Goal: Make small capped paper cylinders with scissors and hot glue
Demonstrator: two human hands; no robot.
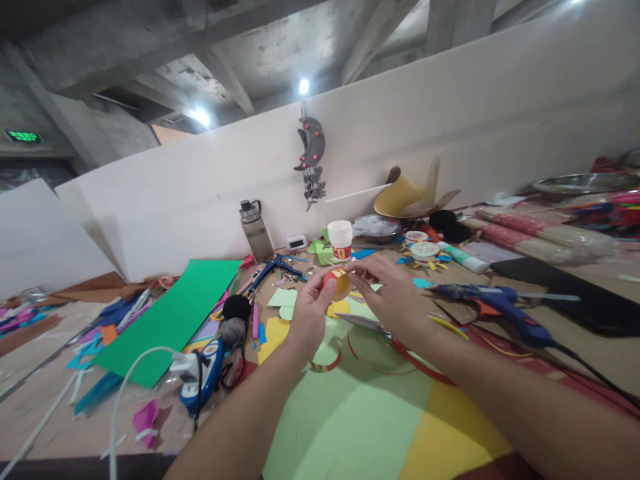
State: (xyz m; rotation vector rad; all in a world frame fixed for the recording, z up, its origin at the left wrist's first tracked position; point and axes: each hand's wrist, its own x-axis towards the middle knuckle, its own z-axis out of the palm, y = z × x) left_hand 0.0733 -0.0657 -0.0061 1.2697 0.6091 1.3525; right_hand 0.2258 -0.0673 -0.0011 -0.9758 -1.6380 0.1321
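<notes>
The red-and-yellow paper piece is raised above the green paper — left hand clamped on one side, right hand pinching the opposite edge. Probably light and easily creased — best held gently by its rim.

The green-lit sign at far left reads "EXIT" below characters too blurred to read.

I hold both forearms, left and right, bare and angled inward from below. My left hand is curled in a grip, thumb bent toward me; my right hand arches over, back upward, fingers bent, its fingertips close beside the left's.
</notes>
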